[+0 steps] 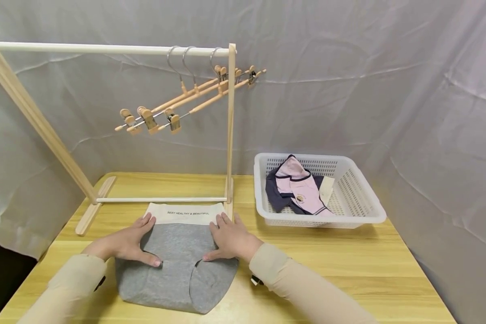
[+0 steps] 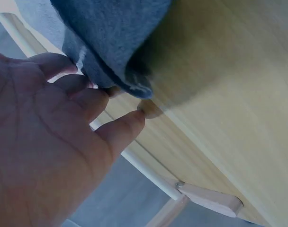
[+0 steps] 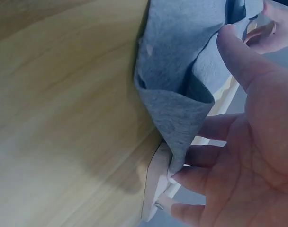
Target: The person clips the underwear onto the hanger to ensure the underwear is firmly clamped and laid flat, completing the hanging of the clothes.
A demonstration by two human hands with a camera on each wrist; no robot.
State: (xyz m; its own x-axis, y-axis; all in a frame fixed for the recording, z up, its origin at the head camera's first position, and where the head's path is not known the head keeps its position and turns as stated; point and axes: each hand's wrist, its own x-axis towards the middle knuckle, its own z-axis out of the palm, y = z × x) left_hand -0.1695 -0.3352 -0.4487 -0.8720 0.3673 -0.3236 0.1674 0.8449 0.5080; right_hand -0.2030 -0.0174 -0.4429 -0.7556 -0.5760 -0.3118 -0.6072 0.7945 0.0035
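Together, a person's two hands press a gray brief (image 1: 176,279) onto a wooden table (image 1: 328,265) in the head view, left hand (image 1: 129,243) and right hand (image 1: 232,238) along opposite sides, fingers extended and thumbs spread inward. Its white waistband (image 1: 188,213), lettered "SEXY HEALTHY & BEAUTIFUL," points toward a wooden rack (image 1: 231,135), where three clip hangers (image 1: 206,103) hang near the upright. To the right, a white basket (image 1: 348,219) holds a pink garment (image 1: 305,195) over dark cloth (image 1: 272,191), before a gray curtain (image 1: 328,112).

Seen from the left wrist, slightly bent, parted fingers rest along the edge of the gray fabric, the little finger's tip at the tabletop; the thumb is hidden. Part of the rack's base stands beyond.

From the right wrist, the thumb lies against the cloth and the other fingers reach past its edge, loosely spread, beside a gaping fold.
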